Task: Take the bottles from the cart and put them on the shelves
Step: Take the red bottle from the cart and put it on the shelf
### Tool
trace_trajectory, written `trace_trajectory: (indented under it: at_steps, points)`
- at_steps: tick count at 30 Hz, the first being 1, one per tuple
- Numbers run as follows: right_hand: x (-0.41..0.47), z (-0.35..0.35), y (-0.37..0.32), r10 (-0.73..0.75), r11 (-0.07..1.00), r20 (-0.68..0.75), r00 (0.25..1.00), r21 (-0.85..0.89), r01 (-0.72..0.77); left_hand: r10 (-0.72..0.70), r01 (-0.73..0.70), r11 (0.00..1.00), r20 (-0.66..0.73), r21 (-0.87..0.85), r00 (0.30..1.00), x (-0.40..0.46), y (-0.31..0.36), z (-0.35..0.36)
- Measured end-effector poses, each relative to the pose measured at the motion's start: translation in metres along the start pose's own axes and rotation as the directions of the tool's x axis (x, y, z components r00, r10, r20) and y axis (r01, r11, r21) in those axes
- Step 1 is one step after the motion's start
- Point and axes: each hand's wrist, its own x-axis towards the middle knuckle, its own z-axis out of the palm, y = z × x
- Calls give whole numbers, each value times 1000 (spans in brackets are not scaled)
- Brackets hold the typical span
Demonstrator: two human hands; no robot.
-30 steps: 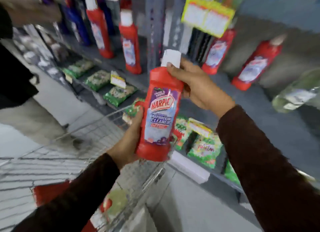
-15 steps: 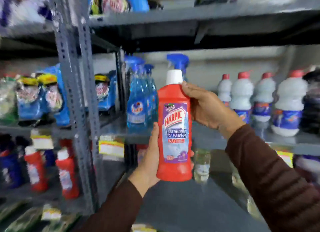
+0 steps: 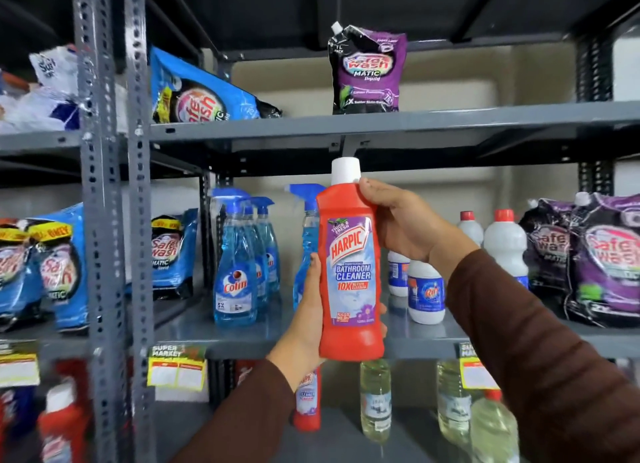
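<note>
I hold a red Harpic bathroom cleaner bottle (image 3: 349, 265) with a white cap upright in front of the grey metal shelves. My left hand (image 3: 306, 320) grips its lower left side and base. My right hand (image 3: 401, 227) grips its upper right shoulder just below the cap. The bottle hangs in the air before the middle shelf (image 3: 263, 338), between the blue spray bottles (image 3: 239, 265) and the white bottles (image 3: 426, 289). The cart is out of view.
Purple Safewash pouches (image 3: 588, 258) crowd the middle shelf's right end, blue pouches (image 3: 55, 265) the left bay. The top shelf (image 3: 311, 127) carries a purple pouch (image 3: 367, 68). Below stand another red Harpic bottle (image 3: 306, 400) and clear bottles (image 3: 375, 397). A perforated upright post (image 3: 136, 220) divides the bays.
My view has swung up from the cart and lower shelves to the middle and top shelves. Both hands have raised the red bottle while keeping the same grip.
</note>
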Motion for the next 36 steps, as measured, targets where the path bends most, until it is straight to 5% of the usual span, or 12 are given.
trace_trajectory:
  at_steps: [4,10,17,21,23,26,30,36]
  points:
    - [2,-3,6,39,997,-3,999,-71,-39,4,-4,1000,-26,12,1000,1,-2,-4]
    - [-15,12,20,152,807,-31,988,-573,-142,-36,39,998,-82,41,996,-22,-20,-41]
    - [-50,62,142,257,895,64,964,-393,-212,-80,84,996,-378,-5,923,-111,-102,-119]
    - [-55,81,237,366,855,27,930,-404,-325,-48,95,995,-733,23,679,-150,-135,-171]
    - [-47,96,284,372,834,52,927,-457,-309,-37,93,995,-806,23,591,-167,-142,-195]
    - [-35,117,338,419,802,30,908,-481,-354,-56,88,996,-824,-8,563,-181,-146,-219]
    - [-11,143,393,416,792,-38,909,-475,-383,-54,16,998,-772,-56,633,-180,-145,-248]
    - [27,173,428,428,789,-89,900,-450,-420,-63,-84,988,-822,-133,566,-169,-145,-296]
